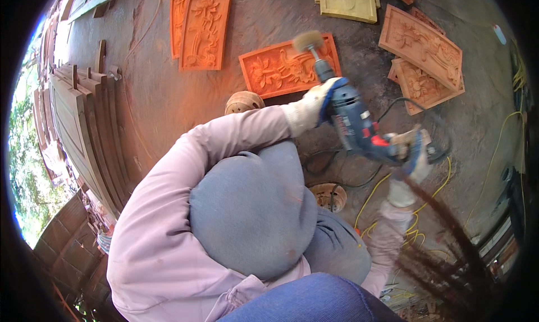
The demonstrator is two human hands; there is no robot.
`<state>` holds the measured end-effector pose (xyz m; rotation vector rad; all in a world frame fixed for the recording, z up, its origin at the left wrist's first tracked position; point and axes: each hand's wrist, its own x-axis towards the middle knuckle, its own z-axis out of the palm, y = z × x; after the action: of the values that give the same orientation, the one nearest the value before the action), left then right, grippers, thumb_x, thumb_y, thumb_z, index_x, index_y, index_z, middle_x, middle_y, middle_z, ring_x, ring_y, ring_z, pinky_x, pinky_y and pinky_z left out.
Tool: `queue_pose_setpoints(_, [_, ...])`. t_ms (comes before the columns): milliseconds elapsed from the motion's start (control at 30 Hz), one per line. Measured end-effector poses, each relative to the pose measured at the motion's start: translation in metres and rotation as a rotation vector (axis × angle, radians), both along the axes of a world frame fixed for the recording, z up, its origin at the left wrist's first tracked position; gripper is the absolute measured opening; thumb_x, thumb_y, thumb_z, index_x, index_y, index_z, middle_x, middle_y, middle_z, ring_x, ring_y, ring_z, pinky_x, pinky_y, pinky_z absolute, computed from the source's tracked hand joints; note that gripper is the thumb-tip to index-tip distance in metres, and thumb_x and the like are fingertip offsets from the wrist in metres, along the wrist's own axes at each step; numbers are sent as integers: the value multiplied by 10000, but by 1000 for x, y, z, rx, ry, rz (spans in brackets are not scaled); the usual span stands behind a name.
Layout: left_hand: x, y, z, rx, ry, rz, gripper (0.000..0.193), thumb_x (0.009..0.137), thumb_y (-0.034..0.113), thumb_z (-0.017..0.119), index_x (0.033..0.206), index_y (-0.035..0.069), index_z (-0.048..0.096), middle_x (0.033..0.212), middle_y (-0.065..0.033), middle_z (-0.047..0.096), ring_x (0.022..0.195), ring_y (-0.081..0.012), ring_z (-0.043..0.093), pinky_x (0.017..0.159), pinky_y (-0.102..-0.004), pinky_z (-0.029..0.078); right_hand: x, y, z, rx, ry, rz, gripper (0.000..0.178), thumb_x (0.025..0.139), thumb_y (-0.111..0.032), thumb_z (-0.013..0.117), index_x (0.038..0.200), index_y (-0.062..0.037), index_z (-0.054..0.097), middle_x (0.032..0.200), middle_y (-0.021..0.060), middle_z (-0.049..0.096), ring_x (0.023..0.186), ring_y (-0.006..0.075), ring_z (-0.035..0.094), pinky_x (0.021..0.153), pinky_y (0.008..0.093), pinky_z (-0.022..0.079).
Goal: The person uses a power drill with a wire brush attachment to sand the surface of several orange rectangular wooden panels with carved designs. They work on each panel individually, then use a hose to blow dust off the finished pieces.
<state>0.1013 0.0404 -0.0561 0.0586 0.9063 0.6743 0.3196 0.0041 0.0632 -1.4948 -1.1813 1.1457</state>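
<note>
My left hand [312,106], in a white and blue work glove, is closed around the front of a dark blue electric drill [352,118], just behind its chuck. My right hand [414,156], gloved too and slightly blurred, grips the rear handle of the drill. A round tan brush wheel [308,40] on a shaft is fitted in the chuck. It is over the upper right edge of a bright orange carved wooden panel [266,72] with a flower relief, lying on the floor. Whether the wheel touches the panel I cannot tell. The drill hides the panel's right corner.
Another orange carved panel [205,32] lies at upper left, and paler carved panels [422,45] at upper right. A yellowish panel [348,1] lies at the top. Boards [84,136] stand along the left. A black cord [359,185] and yellow cable [443,186] trail across the floor.
</note>
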Motion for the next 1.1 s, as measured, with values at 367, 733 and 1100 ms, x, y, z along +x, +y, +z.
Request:
queue_pose_setpoints(367, [97,53,9,-136,-509,478,370,897,510,525,954,161,631,932,-35,674,875,-222,631,856,-431,492,49,159,50,-305,317,281,277,968,-201,501,727,-71,457,561,5,357,494,124,373,639,327,458])
queue_pose_setpoints(733, [132,25,33,-316,-465,403,328,898,500,550,1052,211,552,980,12,626,871,-159,616,738,-401,509,137,125,37,-124,-68,226,213,985,-215,445,890,-33,501,694,70,471,624,176,479,702,374,470])
queue_pose_setpoints(1100, [144,2,17,-340,-365,334,434,887,574,517,1074,187,577,1034,-31,642,953,-192,610,844,-425,497,122,126,38,-231,139,373,288,979,-180,468,733,-29,468,591,51,431,519,147,430,633,336,471])
